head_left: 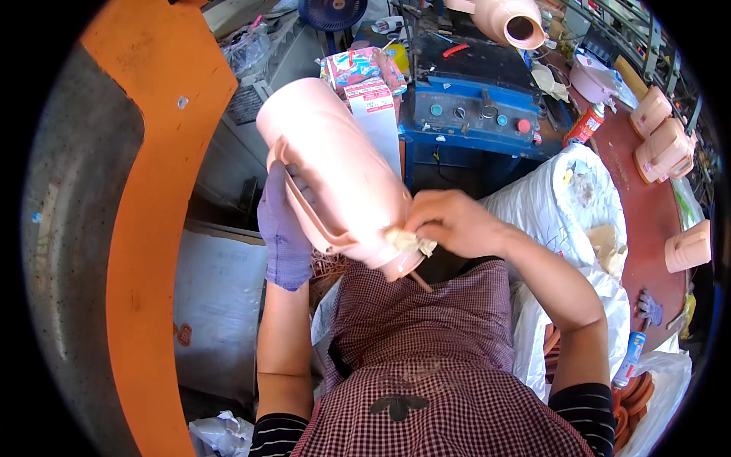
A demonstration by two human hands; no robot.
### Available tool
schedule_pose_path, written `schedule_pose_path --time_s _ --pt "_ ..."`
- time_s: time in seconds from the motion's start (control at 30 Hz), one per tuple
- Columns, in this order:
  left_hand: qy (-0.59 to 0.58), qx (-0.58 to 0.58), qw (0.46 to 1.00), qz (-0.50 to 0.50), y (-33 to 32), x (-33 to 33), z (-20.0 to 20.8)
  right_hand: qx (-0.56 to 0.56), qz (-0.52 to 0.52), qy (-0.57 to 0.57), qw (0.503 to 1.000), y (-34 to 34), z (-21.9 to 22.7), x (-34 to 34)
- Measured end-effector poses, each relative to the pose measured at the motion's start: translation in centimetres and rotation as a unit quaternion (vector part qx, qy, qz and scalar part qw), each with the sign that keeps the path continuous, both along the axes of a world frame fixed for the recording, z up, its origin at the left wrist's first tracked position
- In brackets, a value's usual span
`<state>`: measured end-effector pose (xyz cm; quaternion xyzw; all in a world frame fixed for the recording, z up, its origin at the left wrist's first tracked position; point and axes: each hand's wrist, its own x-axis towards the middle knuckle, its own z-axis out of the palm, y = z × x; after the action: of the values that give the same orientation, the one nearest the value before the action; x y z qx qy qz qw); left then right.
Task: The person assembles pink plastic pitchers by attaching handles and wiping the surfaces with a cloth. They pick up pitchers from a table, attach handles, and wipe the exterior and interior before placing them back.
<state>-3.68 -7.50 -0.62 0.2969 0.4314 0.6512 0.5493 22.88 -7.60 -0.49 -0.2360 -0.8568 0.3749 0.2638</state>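
A pale pink plastic jug (343, 160) hangs tilted in front of me, its narrow neck pointing down toward my lap and its wide end up to the left. My left hand (285, 221), in a purple-grey glove, is closed around the jug's handle. My bare right hand (457, 221) pinches a crumpled cream cloth (411, 242) and presses it against the jug near the neck. That hand is slightly smeared by motion. A thin pinkish strip (421, 282) shows below the neck; whether it belongs to the jug I cannot tell.
Ahead stands a blue machine (472, 114) with knobs and a red button, with another pink jug (518, 24) above it. More pink jugs (661, 152) and a red spray can (585, 126) stand on the reddish table (636, 198) at right. White sacks (548, 198) lean beside me; an orange panel (152, 228) curves at left.
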Motion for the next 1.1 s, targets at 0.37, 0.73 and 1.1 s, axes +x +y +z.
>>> schedule_pose_path --time_s 0.37,0.73,1.1 --pt "-0.066 -0.015 0.996 0.066 0.3 3.2 1.0 0.169 -0.025 0.022 0.985 -0.9 2.8 -6.6" --pt "-0.150 -0.003 0.988 0.028 1.2 3.4 -1.9 0.322 -0.015 -0.055 0.945 -1.8 1.9 -6.3" --pt "-0.173 -0.020 0.981 0.080 1.0 3.5 -4.8 0.470 -0.099 -0.136 0.866 -1.2 2.1 -5.3"
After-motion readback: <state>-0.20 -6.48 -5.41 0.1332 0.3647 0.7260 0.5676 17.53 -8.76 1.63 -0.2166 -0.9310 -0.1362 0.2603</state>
